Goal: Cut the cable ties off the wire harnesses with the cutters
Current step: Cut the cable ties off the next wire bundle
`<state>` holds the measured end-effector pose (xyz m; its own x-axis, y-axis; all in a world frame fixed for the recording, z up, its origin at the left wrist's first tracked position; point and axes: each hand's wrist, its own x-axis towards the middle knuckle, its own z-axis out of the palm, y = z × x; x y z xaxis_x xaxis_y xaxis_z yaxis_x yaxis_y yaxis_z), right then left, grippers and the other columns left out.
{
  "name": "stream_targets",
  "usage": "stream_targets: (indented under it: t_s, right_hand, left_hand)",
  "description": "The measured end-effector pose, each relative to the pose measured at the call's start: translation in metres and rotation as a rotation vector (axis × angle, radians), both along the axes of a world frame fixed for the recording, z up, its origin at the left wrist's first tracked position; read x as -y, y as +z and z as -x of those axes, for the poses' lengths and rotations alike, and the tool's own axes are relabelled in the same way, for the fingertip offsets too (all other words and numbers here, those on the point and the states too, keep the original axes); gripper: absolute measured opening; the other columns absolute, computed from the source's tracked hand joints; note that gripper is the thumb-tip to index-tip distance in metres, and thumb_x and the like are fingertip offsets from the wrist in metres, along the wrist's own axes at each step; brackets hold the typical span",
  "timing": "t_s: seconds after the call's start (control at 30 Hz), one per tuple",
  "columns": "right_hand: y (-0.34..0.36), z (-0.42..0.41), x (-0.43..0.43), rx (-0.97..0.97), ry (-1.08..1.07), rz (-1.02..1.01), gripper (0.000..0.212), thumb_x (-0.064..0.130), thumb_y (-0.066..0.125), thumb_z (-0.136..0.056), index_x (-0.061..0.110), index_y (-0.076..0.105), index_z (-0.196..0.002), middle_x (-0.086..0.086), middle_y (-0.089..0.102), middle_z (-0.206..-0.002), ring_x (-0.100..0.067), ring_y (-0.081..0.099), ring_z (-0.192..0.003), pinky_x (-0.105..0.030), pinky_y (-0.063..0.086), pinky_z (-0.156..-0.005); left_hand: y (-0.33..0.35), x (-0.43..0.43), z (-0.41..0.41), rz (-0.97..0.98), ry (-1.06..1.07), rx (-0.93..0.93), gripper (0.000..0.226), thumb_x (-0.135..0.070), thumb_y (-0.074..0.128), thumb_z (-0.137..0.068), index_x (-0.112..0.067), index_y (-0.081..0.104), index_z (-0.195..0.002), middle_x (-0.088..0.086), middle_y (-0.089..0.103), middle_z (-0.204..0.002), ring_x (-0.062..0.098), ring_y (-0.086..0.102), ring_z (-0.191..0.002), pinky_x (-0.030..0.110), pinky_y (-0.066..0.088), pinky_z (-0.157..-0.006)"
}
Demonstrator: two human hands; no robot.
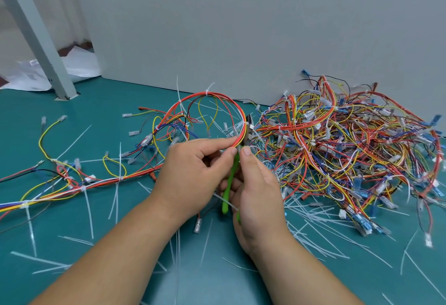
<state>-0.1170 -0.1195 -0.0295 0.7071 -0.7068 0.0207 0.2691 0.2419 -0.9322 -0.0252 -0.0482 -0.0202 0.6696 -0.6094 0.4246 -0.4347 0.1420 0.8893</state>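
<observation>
Teal floor point(103, 106): left hand point(190, 172) pinches a looped red harness point(217, 93) with white ties point(206, 92); right hand point(255, 198) grips green-handled cutters point(228, 191).

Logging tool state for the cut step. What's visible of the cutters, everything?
The cutters are small, with bright green, plastic-looking handles and a dark metal head. The right hand grips the handles, thumb up near the head. They point away from the person, with the head against the red wire loop, which the left hand pinches just beside it. How far the jaws are closed can't be told.
</observation>
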Motion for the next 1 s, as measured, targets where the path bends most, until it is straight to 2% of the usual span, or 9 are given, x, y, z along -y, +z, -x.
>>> stream_targets:
  t_s: [0.1,0.2,0.3,0.37,0.43,0.57,0.7,0.9,1.0]
  right_hand:
    - [-0.0020,0.0003,-0.0002,0.031,0.023,-0.033,0.037,0.046,0.055,-0.096,0.017,0.078,-0.098,-0.013,0.075,-0.097,-0.023,0.068,-0.082,-0.034,0.056,-0.069]
    - [-0.0029,0.0010,0.0001,0.034,0.053,-0.061,0.037,0.043,0.053,-0.098,0.018,0.078,-0.108,-0.015,0.078,-0.109,-0.024,0.075,-0.096,-0.033,0.060,-0.076]
    - [-0.0032,0.0004,0.0006,0.017,0.032,-0.055,0.038,0.044,0.053,-0.097,0.018,0.079,-0.108,-0.014,0.078,-0.105,-0.023,0.074,-0.092,-0.033,0.060,-0.074]
    - [-0.0034,0.0000,0.0003,0.004,0.004,-0.045,0.038,0.045,0.053,-0.096,0.019,0.079,-0.104,-0.016,0.078,-0.102,-0.024,0.073,-0.089,-0.036,0.061,-0.076]
    - [-0.0028,0.0000,-0.0005,-0.005,-0.025,-0.047,0.040,0.047,0.054,-0.095,0.015,0.079,-0.103,-0.024,0.075,-0.102,-0.028,0.070,-0.088,-0.043,0.057,-0.081]
    - [-0.0029,-0.0008,-0.0015,-0.011,-0.064,-0.053,0.045,0.047,0.056,-0.095,0.006,0.075,-0.101,-0.034,0.068,-0.103,-0.031,0.060,-0.084,-0.049,0.049,-0.081]
    - [-0.0045,-0.0016,-0.0005,-0.013,-0.059,-0.051,0.043,0.047,0.057,-0.094,0.008,0.074,-0.095,-0.018,0.065,-0.089,-0.028,0.054,-0.080,-0.046,0.045,-0.077]
    - [-0.0050,-0.0032,-0.0015,-0.011,-0.055,-0.037,0.044,0.046,0.057,-0.094,0.004,0.069,-0.097,-0.021,0.060,-0.092,-0.029,0.050,-0.083,-0.049,0.042,-0.076]
    - [-0.0044,-0.0037,-0.0016,-0.024,-0.060,-0.022,0.047,0.047,0.057,-0.094,0.001,0.066,-0.097,-0.019,0.058,-0.089,-0.027,0.049,-0.079,-0.044,0.041,-0.070]
  left_hand:
    - [0.0007,0.0007,0.0003,-0.020,0.036,-0.003,0.022,-0.032,0.068,-0.089,-0.045,0.076,-0.105,-0.001,0.072,-0.068,0.022,0.067,-0.057,0.033,0.060,-0.058]
    - [0.0019,0.0005,-0.0006,-0.018,0.070,0.006,0.023,-0.035,0.066,-0.088,-0.045,0.074,-0.107,-0.013,0.075,-0.076,0.011,0.070,-0.067,0.039,0.062,-0.067]
    - [0.0023,0.0002,-0.0013,-0.017,0.074,-0.005,0.022,-0.033,0.066,-0.089,-0.043,0.075,-0.107,-0.014,0.075,-0.077,0.013,0.071,-0.068,0.042,0.063,-0.068]
    - [0.0030,0.0005,-0.0001,-0.014,0.058,-0.013,0.022,-0.032,0.066,-0.089,-0.046,0.076,-0.104,-0.006,0.075,-0.073,0.022,0.070,-0.064,0.044,0.062,-0.062]
    - [0.0045,0.0005,0.0013,-0.005,0.053,0.001,0.025,-0.032,0.066,-0.089,-0.053,0.075,-0.099,0.003,0.071,-0.068,0.028,0.066,-0.059,0.038,0.060,-0.056]
    - [0.0046,0.0000,0.0009,0.006,0.038,0.012,0.031,-0.026,0.068,-0.089,-0.056,0.074,-0.095,0.007,0.071,-0.068,0.018,0.064,-0.055,0.024,0.057,-0.055]
    - [0.0033,0.0002,0.0005,-0.002,0.025,0.007,0.031,-0.023,0.069,-0.090,-0.052,0.076,-0.093,0.004,0.070,-0.064,0.005,0.059,-0.052,0.017,0.052,-0.054]
    - [0.0015,0.0017,0.0010,-0.020,0.018,-0.045,0.020,-0.025,0.068,-0.089,-0.036,0.079,-0.102,0.007,0.065,-0.058,0.022,0.058,-0.049,0.032,0.055,-0.050]
    - [0.0019,0.0010,0.0011,-0.009,0.011,-0.050,0.021,-0.022,0.068,-0.091,-0.036,0.079,-0.102,0.005,0.065,-0.059,0.022,0.059,-0.049,0.031,0.055,-0.050]
